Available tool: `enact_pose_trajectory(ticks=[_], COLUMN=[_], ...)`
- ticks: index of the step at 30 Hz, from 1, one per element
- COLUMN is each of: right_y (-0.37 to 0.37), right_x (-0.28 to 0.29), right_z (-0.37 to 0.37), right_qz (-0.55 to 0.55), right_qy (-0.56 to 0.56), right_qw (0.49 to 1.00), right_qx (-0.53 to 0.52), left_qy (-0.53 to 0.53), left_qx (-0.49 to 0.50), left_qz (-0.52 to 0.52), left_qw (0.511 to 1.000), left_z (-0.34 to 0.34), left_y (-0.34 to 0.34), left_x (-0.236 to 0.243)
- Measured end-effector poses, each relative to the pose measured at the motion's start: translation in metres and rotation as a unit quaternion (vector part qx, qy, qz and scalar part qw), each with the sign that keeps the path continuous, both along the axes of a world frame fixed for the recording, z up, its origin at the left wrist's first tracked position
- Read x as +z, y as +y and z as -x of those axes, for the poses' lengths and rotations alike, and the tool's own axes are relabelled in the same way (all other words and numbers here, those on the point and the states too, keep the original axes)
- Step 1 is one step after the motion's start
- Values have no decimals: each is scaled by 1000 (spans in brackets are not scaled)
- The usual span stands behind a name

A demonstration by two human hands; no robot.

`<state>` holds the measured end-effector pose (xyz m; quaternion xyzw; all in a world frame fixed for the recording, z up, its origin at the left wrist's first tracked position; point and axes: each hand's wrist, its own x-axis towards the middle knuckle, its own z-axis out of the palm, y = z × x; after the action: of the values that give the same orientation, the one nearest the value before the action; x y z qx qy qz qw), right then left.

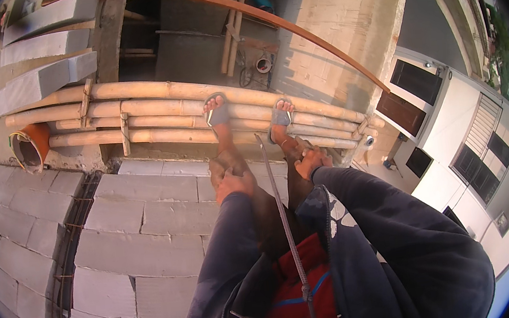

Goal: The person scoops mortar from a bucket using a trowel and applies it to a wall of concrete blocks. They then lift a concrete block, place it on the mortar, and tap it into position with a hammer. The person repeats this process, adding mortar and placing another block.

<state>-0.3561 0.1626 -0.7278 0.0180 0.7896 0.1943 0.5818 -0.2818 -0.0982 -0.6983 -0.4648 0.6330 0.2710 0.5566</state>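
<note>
Steel rebar [283, 218] between knees, bamboo scaffold [168, 115] underfoot, block wall [131, 236] alongside

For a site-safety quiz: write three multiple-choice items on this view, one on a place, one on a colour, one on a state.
1. Where do the person's feet rest?
A. on the bamboo poles
B. on the grey blocks
C. on the orange pipe

2. What colour is the pipe end at the left of the poles?
A. blue
B. orange
C. white

3. What are the hands doing?
A. gripping a hammer
B. hanging free in the air
C. resting on the knees

Answers:
1 A: both sandalled feet stand on the bamboo poles, beyond the grey block wall.
2 B: the pipe end is orange.
3 C: the left hand and right hand each lie on a knee, holding no tool; a thin steel rod runs up between the legs.
</note>
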Motion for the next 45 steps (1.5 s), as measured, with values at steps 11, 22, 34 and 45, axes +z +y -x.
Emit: enact_pose_trajectory(ticks=[11, 22, 34, 45], right_y=[-29, -46, 10, 231], right_x=[0, -28, 40, 129], right_z=[-3, -18, 28, -42], right_qz=[20, 59, 142, 279], right_qy=[33, -9, 30, 67], right_qw=[998, 992, 988, 866], right_qx=[53, 109, -56, -409], left_qy=[12, 84, 134, 377], left_qx=[27, 84, 62, 118], left_qz=[5, 64, 61, -124], left_qw=[1000, 991, 987, 910], left_z=[-20, -41, 5, -119], left_y=[-6, -8, -18, -5], left_x=[-17, -23, 13, 101])
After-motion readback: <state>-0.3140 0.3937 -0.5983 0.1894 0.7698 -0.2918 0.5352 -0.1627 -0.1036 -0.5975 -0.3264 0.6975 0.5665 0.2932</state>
